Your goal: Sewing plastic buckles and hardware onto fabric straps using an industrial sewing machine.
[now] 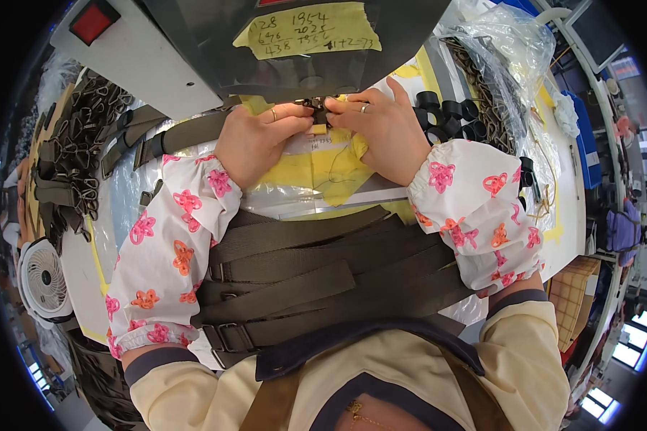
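Both hands meet under the front of a dark grey machine head point(302, 68). My left hand point(253, 144) has its thumb and fingers pressed together, with the fingertips against a small dark fitting point(316, 105). From the other side, my right hand point(387, 133) pinches at the same fitting, its index and middle fingers drawn together. The fitting looks like metal with a bit of dark strap; its exact kind is hidden by the fingers and the machine. Just below it sits a small yellowish block point(318, 130) on the taped work surface. Olive webbing straps point(302, 251) with buckles lie across my lap.
At left hang many metal hooks on straps point(72, 144), with more webbing point(187, 133) beside my left hand. Black rings point(449, 115) and a chain-like heap of hardware point(485, 79) lie at right, near clear plastic film point(510, 36). A white fan point(44, 280) stands lower left.
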A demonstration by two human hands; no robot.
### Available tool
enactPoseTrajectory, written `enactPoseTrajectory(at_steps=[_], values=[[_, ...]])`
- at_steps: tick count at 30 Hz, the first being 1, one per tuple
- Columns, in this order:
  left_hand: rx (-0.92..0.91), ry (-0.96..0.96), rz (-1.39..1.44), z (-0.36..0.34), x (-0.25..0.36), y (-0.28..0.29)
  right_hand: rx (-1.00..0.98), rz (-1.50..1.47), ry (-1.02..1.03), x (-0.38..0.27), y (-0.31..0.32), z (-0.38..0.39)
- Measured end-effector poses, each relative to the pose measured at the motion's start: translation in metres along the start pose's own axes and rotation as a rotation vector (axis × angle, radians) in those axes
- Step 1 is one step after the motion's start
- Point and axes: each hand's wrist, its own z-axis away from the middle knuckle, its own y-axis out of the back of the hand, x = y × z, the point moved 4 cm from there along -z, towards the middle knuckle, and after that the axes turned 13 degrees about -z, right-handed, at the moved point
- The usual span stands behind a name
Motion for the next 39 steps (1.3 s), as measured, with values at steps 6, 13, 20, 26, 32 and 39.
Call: enactPoseTrajectory(at_steps=[6,13,20,26,32,39], values=[[0.184,-0.072,-0.029,-0.006,-0.015,-0.005,-0.025,-0.052,-0.036,0.013,-0.003,-0.017],[0.025,0.077,-0.113,-0.008,-0.014,-0.009,-0.014,-0.058,-0.008,0.014,0.002,-0.014],[-0.171,0.032,-0.391,0.011,-0.015,0.022,0.003,-0.081,-0.028,0.014,-0.004,-0.016],[-0.122,0.167,-0.410,0.064,-0.070,0.095,0.147,-0.140,0.093,0.009,0.002,-0.017],[-0.205,0.220,-0.565,0.105,-0.090,0.104,-0.048,0.080,0.296,-0.014,0.008,-0.011],[0.062,0.206,-0.803,0.119,-0.131,0.120,0.015,-0.032,0.384,-0.053,-0.005,-0.027]])
